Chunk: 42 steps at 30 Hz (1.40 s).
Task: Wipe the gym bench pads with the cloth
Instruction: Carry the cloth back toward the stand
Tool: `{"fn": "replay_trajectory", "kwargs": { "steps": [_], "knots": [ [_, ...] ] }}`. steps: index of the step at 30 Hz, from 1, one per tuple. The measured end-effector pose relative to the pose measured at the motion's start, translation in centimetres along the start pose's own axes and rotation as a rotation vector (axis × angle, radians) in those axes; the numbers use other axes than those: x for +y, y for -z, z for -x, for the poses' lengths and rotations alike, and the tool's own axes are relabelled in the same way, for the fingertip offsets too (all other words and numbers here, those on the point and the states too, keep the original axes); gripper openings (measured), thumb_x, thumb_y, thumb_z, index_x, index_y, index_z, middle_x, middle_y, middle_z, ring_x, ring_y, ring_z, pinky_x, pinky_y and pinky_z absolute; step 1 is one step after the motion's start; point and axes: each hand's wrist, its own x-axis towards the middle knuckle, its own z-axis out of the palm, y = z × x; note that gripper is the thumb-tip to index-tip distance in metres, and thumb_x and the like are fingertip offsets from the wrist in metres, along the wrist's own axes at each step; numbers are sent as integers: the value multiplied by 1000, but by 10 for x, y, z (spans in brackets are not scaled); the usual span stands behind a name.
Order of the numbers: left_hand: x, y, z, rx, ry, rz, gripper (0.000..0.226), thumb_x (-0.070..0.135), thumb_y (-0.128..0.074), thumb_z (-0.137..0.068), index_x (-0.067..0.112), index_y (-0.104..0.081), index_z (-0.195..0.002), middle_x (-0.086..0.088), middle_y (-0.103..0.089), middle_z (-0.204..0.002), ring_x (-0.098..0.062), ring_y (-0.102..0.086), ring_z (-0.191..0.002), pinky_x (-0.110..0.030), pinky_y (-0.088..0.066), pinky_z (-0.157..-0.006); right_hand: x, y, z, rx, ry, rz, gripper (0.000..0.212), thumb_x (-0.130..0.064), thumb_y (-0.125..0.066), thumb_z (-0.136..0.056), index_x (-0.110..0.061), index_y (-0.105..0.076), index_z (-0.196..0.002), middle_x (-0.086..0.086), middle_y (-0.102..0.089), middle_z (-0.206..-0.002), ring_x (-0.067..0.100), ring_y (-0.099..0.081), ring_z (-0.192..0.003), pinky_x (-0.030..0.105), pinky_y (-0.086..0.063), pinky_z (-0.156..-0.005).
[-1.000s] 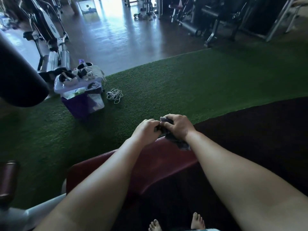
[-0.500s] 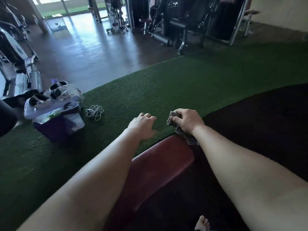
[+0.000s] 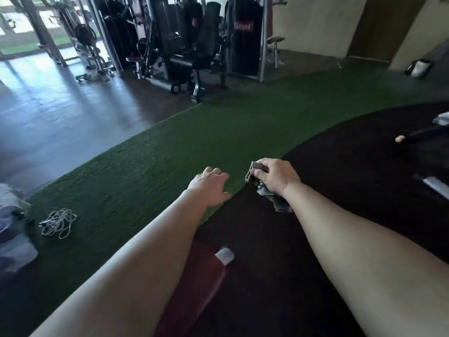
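My right hand (image 3: 277,176) is closed around a crumpled grey cloth (image 3: 267,194), part of which hangs below the fist. It is raised above the dark floor mat, well off the bench. Just to its left, my left hand (image 3: 211,182) holds nothing, its fingers loosely curled and slightly apart. The dark red bench pad (image 3: 201,280) shows only low in the head view, between my two forearms, with a white end cap (image 3: 225,256) at its far edge. Most of the pad is hidden by my left arm.
Green turf (image 3: 218,132) runs diagonally ahead, with a dark mat (image 3: 352,166) to the right. A coil of white cord (image 3: 57,222) and a purple bin (image 3: 12,229) lie at the left. Weight machines (image 3: 194,52) stand at the back. A bar end (image 3: 401,138) pokes in at far right.
The view has swung up and to the right. Both hands came apart and lifted off the bench pad, which has dropped low in the frame. The cloth stayed in my right hand.
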Motion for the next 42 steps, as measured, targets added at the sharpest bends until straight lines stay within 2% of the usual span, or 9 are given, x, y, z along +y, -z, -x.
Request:
{"fn": "replay_trajectory", "kwargs": {
  "steps": [9, 15, 24, 26, 28, 30, 35, 39, 42],
  "knots": [
    [106, 37, -183, 14, -173, 6, 68, 49, -63, -93, 24, -43, -153, -1, -46, -151, -26, -35, -141, -45, -43, -110, 116, 119, -100, 110, -100, -4, 14, -43, -68, -94, -32, -74, -101, -9, -75, -73, 6, -72, -70, 36, -59, -78],
    [150, 54, -314, 10, -315, -25, 71, 52, -65, -93, 25, -42, -154, -1, -45, -151, -26, -35, -142, -48, -43, -111, 176, 170, -166, 187, -209, 47, 16, -41, -66, -97, -32, -74, -107, -11, -73, -87, 4, -68, -80, 28, -55, -71],
    [198, 101, -503, 12, -510, -79, 71, 53, -63, -95, 25, -40, -156, -2, -44, -153, -25, -33, -145, -47, -40, -112, 245, 233, -293, 322, -344, 17, 17, -47, -65, -95, -34, -73, -104, -10, -74, -83, 5, -70, -80, 37, -59, -78],
    [212, 107, -544, 16, -542, -88, 71, 53, -63, -94, 25, -40, -155, -2, -44, -153, -25, -33, -144, -47, -39, -112, 262, 250, -319, 341, -365, 2, 13, -45, -64, -95, -35, -72, -98, -11, -74, -80, 3, -70, -76, 33, -58, -73],
    [229, 111, -588, 16, -569, -97, 71, 53, -63, -94, 25, -41, -155, -2, -45, -152, -25, -34, -144, -47, -39, -112, 280, 267, -344, 364, -387, -17, 10, -43, -65, -97, -36, -71, -95, -11, -73, -78, 1, -69, -73, 23, -52, -62],
    [251, 114, -634, 16, -593, -111, 70, 53, -63, -94, 25, -42, -155, -2, -45, -152, -25, -34, -143, -47, -40, -111, 306, 286, -372, 384, -400, -16, 9, -41, -65, -97, -35, -71, -95, -10, -73, -79, 2, -69, -73, 19, -46, -59],
    [312, 126, -750, 25, -625, -129, 69, 52, -62, -94, 26, -42, -154, -3, -45, -151, -26, -36, -142, -47, -41, -110, 384, 344, -456, 418, -414, 21, 15, -44, -64, -97, -31, -71, -100, -10, -70, -85, 6, -65, -82, 23, -42, -61],
    [358, 144, -839, 28, -609, -102, 69, 52, -62, -95, 27, -41, -155, -2, -45, -151, -25, -35, -142, -46, -40, -110, 436, 399, -531, 418, -410, 33, 20, -43, -65, -97, -28, -73, -105, -9, -71, -91, 10, -66, -88, 29, -48, -69],
    [387, 160, -905, 21, -623, -99, 69, 53, -63, -95, 26, -40, -155, -2, -45, -152, -26, -34, -144, -47, -39, -112, 468, 439, -586, 425, -406, 41, 23, -42, -65, -97, -24, -72, -111, -9, -69, -96, 12, -64, -93, 30, -46, -75]
  ]
}}
